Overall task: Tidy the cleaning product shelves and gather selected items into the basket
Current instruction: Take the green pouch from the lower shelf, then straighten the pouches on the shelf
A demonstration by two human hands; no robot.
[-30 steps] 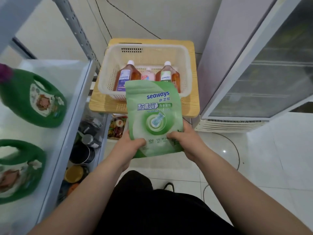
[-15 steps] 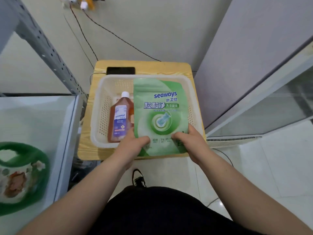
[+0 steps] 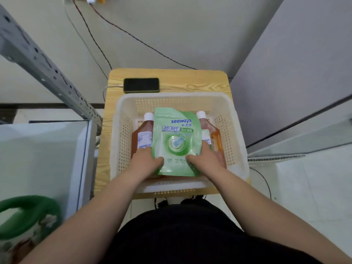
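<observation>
- Inside the basket [image 3: 122, 141], the green detergent pouch [image 3: 177, 143] now lies low between the walls, face up across two brown bottles. Half a second ago it was held upright over the basket's near rim, and a second ago it was well short of the basket, above the floor.
- The left hand [image 3: 146, 162] pinches the pouch's lower left corner, thumb on the printed front and fingers tucked behind. The right hand [image 3: 205, 161] pinches the lower right corner the same way, its fingers running up the side edge.
- Both wrists cross the basket's near rim, so the hands have gone in with the pouch.
- The left bottle [image 3: 142, 136] shows at the pouch's left edge and the right bottle [image 3: 215, 138] at its right edge, white caps toward the basket's far wall. Whatever lies between them is covered.
- I judge the placing nearly done, with only the letting go left. Whether the pouch's full weight already rests on the bottles, I cannot tell.
- Beyond the basket's far wall a phone [image 3: 141, 85] lies on the counter [image 3: 190, 80]. Left of the basket, a green jug [image 3: 28, 212] sits on the shelf [image 3: 43, 149], so shelf work probably remains.
</observation>
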